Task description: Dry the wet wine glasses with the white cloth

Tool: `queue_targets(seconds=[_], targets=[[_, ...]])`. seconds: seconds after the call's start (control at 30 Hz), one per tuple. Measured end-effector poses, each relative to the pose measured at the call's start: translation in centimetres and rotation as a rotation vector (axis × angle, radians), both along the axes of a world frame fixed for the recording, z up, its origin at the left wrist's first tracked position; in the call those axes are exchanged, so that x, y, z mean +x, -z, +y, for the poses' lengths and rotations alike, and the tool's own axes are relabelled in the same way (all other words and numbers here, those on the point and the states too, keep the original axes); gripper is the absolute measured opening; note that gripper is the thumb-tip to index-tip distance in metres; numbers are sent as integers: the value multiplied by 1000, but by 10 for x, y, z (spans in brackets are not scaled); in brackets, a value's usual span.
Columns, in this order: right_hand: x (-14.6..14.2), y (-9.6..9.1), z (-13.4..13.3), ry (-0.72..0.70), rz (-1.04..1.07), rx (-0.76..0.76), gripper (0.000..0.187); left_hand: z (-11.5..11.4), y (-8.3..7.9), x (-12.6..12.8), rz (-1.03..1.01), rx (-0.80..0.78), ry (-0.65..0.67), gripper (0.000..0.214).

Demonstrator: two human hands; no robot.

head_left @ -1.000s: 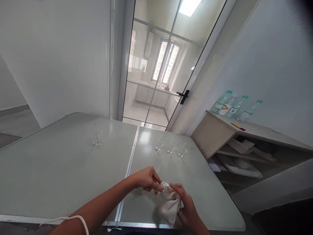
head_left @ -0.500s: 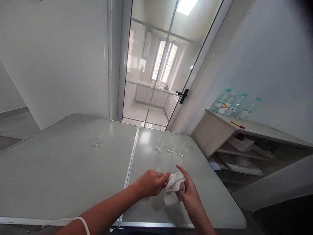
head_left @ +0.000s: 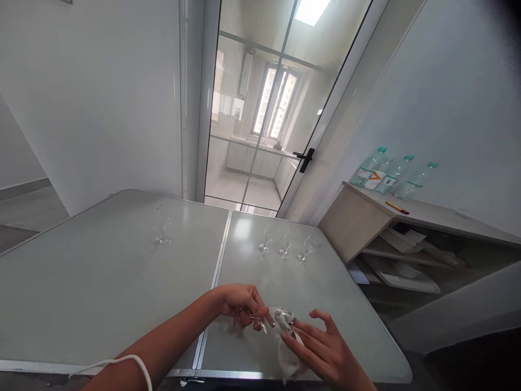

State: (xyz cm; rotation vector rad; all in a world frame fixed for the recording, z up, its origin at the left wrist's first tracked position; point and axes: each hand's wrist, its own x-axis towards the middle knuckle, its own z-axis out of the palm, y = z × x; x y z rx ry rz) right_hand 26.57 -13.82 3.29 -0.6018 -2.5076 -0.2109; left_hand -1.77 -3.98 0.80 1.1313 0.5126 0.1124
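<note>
My left hand [head_left: 244,305] is closed around the stem of a clear stemmed glass [head_left: 277,312] tilted on its side above the near part of the table. Its bowl points toward my right hand [head_left: 325,347], whose fingers press a white cloth [head_left: 290,363] at the bowl's mouth. Part of the cloth appears inside the bowl, and the rest hangs below. The right index finger is raised away from the others. Beyond my hands, a row of three stemmed glasses [head_left: 285,252] stands on the table, and another stemmed glass [head_left: 163,239] stands alone on the left half.
A metal-edged seam [head_left: 222,255] divides the grey table [head_left: 122,293]. To the right, a wooden cabinet [head_left: 354,222] carries several plastic bottles [head_left: 385,176] and a yellow-red pen [head_left: 396,207]. A glass door [head_left: 260,179] stands behind the table.
The left hand has drawn back slightly left, and the right hand has moved lower and right with its fingers opened out. The glass bowl now shows, and the cloth hangs lower.
</note>
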Motion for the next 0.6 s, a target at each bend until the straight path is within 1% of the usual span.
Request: queue_targets(seconds=[0.03,0.07,0.1,0.13,0.17,0.2,0.23,0.27,0.3,0.33,0.37,0.4,0.43,0.5,0.53,0.6], targets=[[3,4,1,85,115,-9,36,0,0,1,-30,41,-56,49],[5,11,2,206,281,-31,30,-1,-1,2,-59,100,-133,50],[5,18,5,381,516,-37,28,-2,-2,4,-77,174,-220,51],[3,26,8,521,685,-52,35,-4,-2,6,-81,259,-318,53],[-1,34,11,628,829,-85,41,-6,-2,9,-75,341,-418,54],[-6,41,15,715,1023,-192,43,-7,-1,12,-63,416,-507,56],[-12,47,20,731,1146,-361,44,-9,0,14,-50,474,-566,57],[-19,51,24,707,1234,-548,45,-10,2,16,-41,508,-587,58],[-24,53,28,666,1276,-711,47,-11,3,18,-38,515,-573,58],[-28,53,31,610,1270,-846,49,-12,4,18,-37,505,-536,57],[-31,51,34,563,1244,-935,50,-12,5,18,-35,488,-492,57],[-32,47,35,521,1195,-990,48,-11,4,17,-30,472,-459,56],[-32,41,36,479,1116,-1024,42,-11,3,16,-22,463,-433,54],[-30,27,37,396,903,-1029,24,-9,0,12,6,476,-354,46],[-30,20,36,363,791,-1004,19,-8,-2,10,26,492,-300,41],[-34,11,34,334,641,-936,17,-8,-5,9,67,505,-182,31]])
